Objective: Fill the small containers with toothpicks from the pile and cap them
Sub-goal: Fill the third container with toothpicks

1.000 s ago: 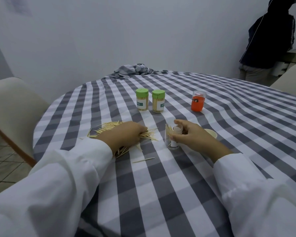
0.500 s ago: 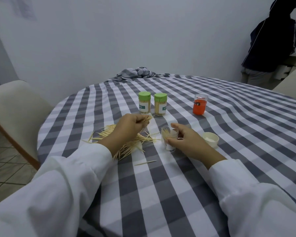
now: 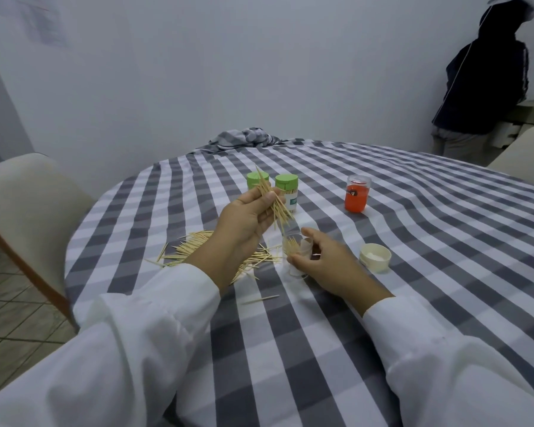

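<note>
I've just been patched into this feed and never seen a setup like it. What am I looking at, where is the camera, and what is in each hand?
There is no robot here: a person in white sleeves works with bare hands, and the one camera sits on their head, looking forward and down.

The left hand is raised and pinches a bundle of toothpicks above a small clear container. The right hand grips that container on the checked tablecloth; a few toothpicks are already inside.

Also on the cloth: the loose toothpick pile, a white cap lying open side up, two green-capped containers already filled, and an orange jar. Another person stands at the far right.
</note>
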A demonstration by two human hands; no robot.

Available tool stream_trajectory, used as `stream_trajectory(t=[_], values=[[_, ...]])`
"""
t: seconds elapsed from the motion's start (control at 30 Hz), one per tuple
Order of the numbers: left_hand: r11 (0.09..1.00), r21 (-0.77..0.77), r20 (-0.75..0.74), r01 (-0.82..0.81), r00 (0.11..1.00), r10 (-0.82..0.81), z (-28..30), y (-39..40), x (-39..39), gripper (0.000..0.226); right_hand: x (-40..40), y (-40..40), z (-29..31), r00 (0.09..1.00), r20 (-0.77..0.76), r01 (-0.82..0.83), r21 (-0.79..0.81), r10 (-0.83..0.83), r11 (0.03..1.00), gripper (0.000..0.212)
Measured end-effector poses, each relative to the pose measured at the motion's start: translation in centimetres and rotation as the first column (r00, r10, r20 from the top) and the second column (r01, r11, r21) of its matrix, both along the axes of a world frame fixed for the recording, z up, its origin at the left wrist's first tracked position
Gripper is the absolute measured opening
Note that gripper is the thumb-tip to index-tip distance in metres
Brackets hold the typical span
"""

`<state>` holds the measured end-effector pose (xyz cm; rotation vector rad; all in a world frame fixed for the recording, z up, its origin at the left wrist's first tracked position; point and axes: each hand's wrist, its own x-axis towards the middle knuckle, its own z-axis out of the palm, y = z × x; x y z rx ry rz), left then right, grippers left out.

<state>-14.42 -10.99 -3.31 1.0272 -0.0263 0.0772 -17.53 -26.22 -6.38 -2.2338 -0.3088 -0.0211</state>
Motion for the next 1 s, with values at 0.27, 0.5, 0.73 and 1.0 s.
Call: stream_trajectory(t=[0.27,0.5,0.73,1.0], values=[[0.978,0.206,-0.023,0.039,0.999,-0.035,-1.5,-1.3,-1.1,0.017,0.1,-0.1,-0.2,1.000,0.001,-0.013,0.008,0.013,1.000,0.067],[0.922,0.381,-0.120,0.064,0.993,-0.019,-2.1,-1.0,-1.0,0.009,0.3,0.0,-0.3,1.000,0.012,-0.009,-0.005,0.010,1.000,0.066],[0.842,0.536,-0.113,0.059,0.994,0.003,-1.9,-0.9,-1.3,0.024,0.5,0.0,-0.4,1.000,0.006,-0.006,-0.007,0.006,1.000,0.068],[0.679,0.734,-0.094,0.021,0.993,0.070,-1.9,0.4,-0.8,0.029,0.7,-0.5,-0.3,1.000,-0.004,-0.022,-0.031,0.022,0.999,0.068]])
